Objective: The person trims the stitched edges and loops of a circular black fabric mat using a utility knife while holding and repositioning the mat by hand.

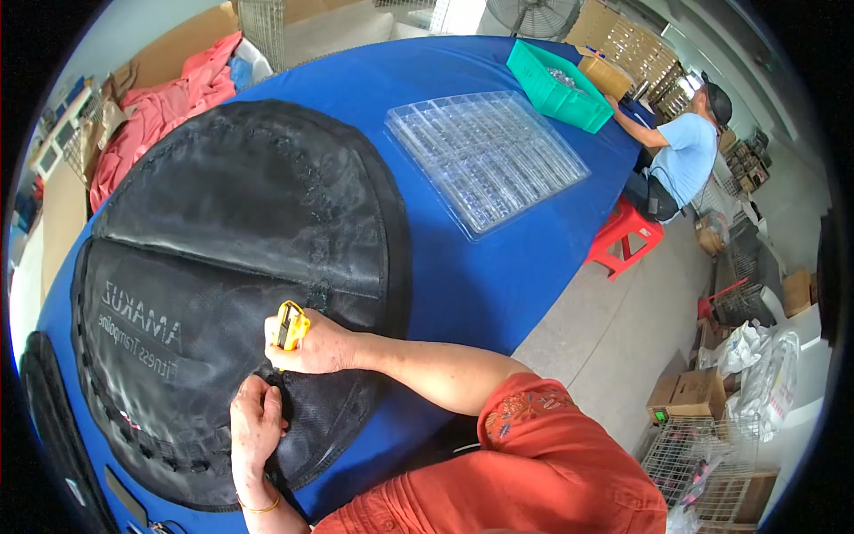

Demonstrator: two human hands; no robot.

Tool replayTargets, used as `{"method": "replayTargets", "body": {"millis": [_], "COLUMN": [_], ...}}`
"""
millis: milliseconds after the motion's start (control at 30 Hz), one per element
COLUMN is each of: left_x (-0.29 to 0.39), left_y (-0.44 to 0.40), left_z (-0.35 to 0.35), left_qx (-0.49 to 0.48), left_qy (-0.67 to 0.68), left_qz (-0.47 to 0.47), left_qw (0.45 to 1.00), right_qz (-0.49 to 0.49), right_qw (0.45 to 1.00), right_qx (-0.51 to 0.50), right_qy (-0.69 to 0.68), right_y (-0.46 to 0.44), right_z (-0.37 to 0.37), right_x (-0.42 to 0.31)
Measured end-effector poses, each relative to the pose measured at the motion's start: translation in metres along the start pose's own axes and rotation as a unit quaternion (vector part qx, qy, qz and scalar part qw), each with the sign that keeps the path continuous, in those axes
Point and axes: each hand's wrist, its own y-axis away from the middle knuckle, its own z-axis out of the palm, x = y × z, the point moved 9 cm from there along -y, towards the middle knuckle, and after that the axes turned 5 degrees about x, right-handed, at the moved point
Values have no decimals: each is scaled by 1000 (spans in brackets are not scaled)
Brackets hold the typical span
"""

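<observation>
A large round black trampoline mat [222, 196] lies on the blue-covered table, with "Fitness Trampoline" lettering and a fold or seam across its middle. My right hand [320, 345] is closed round a yellow utility knife [291, 326], held just above the mat's near right part. The knife's tip is hidden by my fingers. Close below it, my left hand [257, 416] rests on the mat with its fingers curled, gripping the black fabric. Small loops or tabs line the mat's left and lower edge.
A clear plastic compartment tray [485, 156] lies beyond the mat. Near the far end stands a green bin [556, 89] with small metal pieces. A person [680, 160] sits there on a red stool [623, 236]. Scissors [165, 527] lie at the lower left edge.
</observation>
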Motion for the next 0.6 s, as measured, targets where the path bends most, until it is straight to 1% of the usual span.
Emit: {"method": "replayTargets", "body": {"millis": [33, 233, 333, 600], "left_x": [1, 1, 3, 0], "left_y": [0, 0, 1, 0], "left_z": [0, 0, -1, 0], "left_qx": [-1, -1, -2, 1], "left_qy": [-1, -1, -3, -1], "left_qz": [4, 6, 5, 12], "left_qw": [1000, 1000, 1000, 1000], "right_qz": [18, 27, 2, 9], "right_qw": [1000, 999, 1000, 1000], "right_qx": [-2, 0, 5, 5], "right_qy": [-15, -22, -12, -28], "right_y": [0, 1, 0, 0], "right_z": [0, 0, 1, 2], "right_x": [1, 1, 2, 4]}}
